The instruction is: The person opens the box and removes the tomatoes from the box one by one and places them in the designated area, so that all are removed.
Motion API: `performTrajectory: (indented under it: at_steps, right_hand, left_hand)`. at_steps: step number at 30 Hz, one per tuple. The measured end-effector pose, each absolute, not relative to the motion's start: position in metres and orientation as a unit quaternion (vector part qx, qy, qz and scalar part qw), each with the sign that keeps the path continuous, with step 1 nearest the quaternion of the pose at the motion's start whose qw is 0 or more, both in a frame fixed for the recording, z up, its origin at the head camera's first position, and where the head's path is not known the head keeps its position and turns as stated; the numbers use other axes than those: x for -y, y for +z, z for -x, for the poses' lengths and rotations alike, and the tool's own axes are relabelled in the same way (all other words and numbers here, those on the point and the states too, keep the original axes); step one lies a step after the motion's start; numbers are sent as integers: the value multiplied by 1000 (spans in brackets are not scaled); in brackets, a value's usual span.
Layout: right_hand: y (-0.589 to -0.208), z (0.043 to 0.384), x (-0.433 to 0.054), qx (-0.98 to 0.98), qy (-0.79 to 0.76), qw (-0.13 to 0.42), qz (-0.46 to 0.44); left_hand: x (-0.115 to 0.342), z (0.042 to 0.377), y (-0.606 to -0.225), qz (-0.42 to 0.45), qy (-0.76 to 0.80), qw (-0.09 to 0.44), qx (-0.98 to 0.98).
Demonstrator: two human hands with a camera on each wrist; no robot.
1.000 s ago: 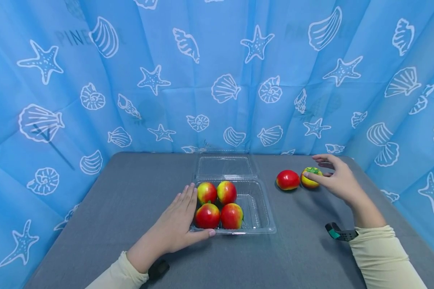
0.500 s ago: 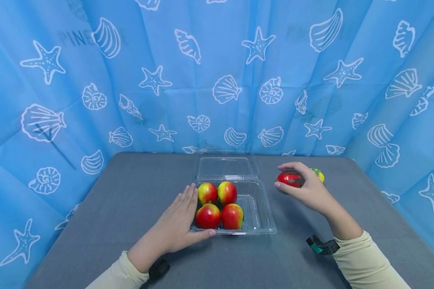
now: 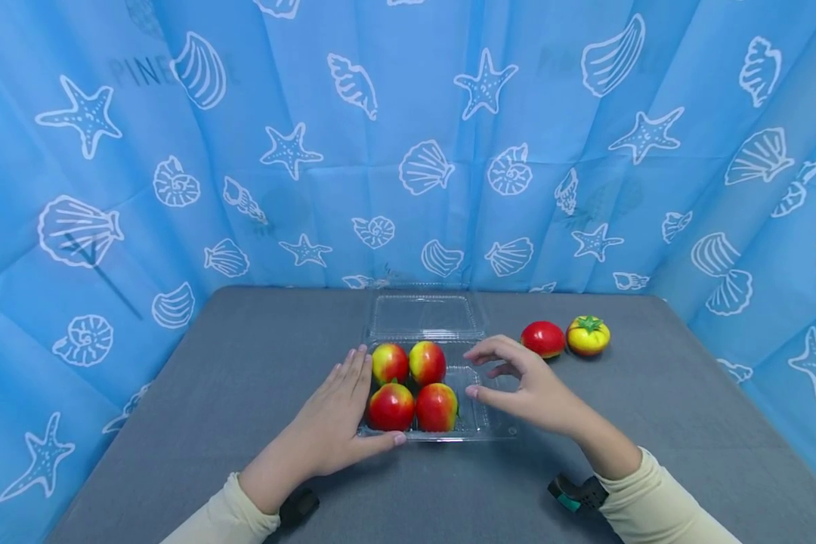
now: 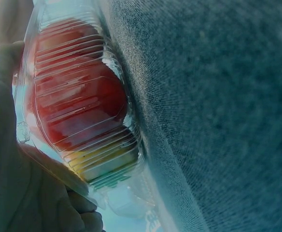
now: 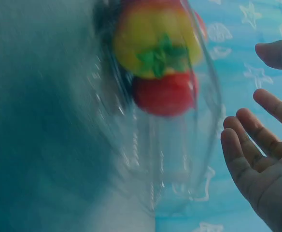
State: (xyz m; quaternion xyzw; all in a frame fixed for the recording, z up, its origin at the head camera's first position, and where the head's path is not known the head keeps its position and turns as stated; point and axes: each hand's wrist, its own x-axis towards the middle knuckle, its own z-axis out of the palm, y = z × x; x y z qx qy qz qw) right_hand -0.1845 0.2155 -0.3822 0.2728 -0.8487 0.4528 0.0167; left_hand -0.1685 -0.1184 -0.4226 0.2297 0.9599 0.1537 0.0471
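A clear plastic clamshell box [image 3: 477, 412] stands with its lid [image 3: 421, 313] folded back. Several red-and-yellow tomatoes [image 3: 437, 406] fill its left and middle part. My left hand [image 3: 329, 423] lies along the box's left side with fingers straight and the thumb at the front rim; in the left wrist view it touches the box [image 4: 83, 92]. Above the box's right part hovers my right hand [image 3: 527, 385], fingers loosely bent and holding nothing. In the right wrist view, this hand [image 5: 266, 159] is apart from the blurred tomato [image 5: 155, 43].
To the right of the box, a red tomato [image 3: 542, 339] and a yellow tomato [image 3: 588, 336] with green leaves sit side by side on the grey table [image 3: 258, 340]. A blue curtain [image 3: 408, 113] with shells and starfish hangs behind the table.
My right hand has moved left from the yellow tomato, past the red one, to above the box's right part. Both loose tomatoes remain in place. My left hand has not moved.
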Motion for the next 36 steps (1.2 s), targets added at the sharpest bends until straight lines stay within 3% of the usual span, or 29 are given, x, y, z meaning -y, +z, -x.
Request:
performTrajectory:
  at_steps: [14, 36]
  right_hand:
    - [-400, 179, -193, 831, 454, -33, -321]
    - [-404, 179, -193, 844, 430, -68, -314]
  left_hand:
    - [119, 168, -421, -227, 154, 51, -960]
    - [117, 168, -422, -226, 152, 54, -961]
